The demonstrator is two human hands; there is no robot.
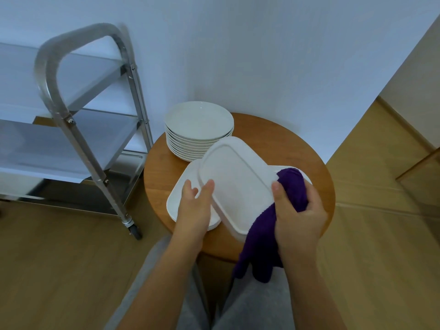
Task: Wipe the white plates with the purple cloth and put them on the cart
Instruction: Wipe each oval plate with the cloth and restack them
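Observation:
I hold a white rectangular plate (234,181) tilted above the round wooden table (273,134), its underside facing me. My left hand (195,208) grips its left edge. My right hand (297,215) is shut on the purple cloth (264,232) and presses it against the plate's right edge; the cloth's loose end hangs down over my lap. Under the held plate lie more white rectangular plates (181,194) on the table. A stack of several round white plates (198,129) stands at the table's far left. The metal cart (71,129) is to the left.
The cart has flat steel shelves, a curved handle (52,55) and a castor wheel (134,231) near the table. A white wall runs behind the table. Wooden floor surrounds it, and my grey trouser legs (238,306) are at the bottom.

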